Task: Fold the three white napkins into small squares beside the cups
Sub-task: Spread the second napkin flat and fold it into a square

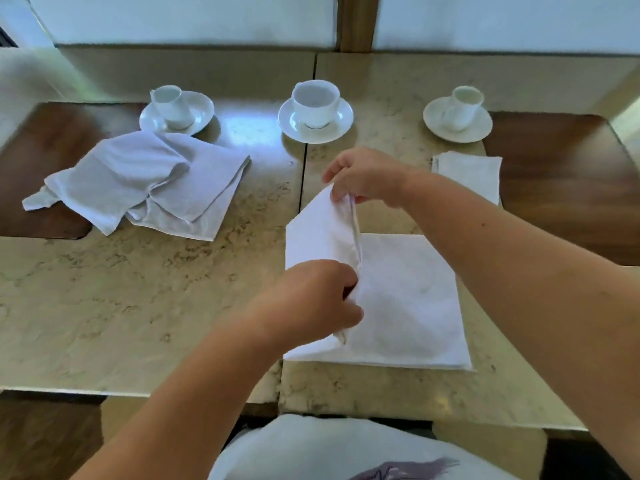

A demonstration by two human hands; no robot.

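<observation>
2 hands grip the same napkin near the front edge of the marble table, just right of the seam between its 2 slabs. The left hand pinches the raised edge of the cloth at its near end, fingers closed on the fabric, while the right hand pinches the far corner of that same edge and holds it lifted off the table. The lifted flap stands up as a crease down the napkin's left part; the rest lies flat and square.

1 small folded napkin rests farther back toward the right edge, just in front of the right cup on its saucer. 1 crumpled napkin sprawls toward the left edge, its far part touching the saucer of the left cup. The middle cup stands on its saucer at the seam, apart from all 3 cloths.
</observation>
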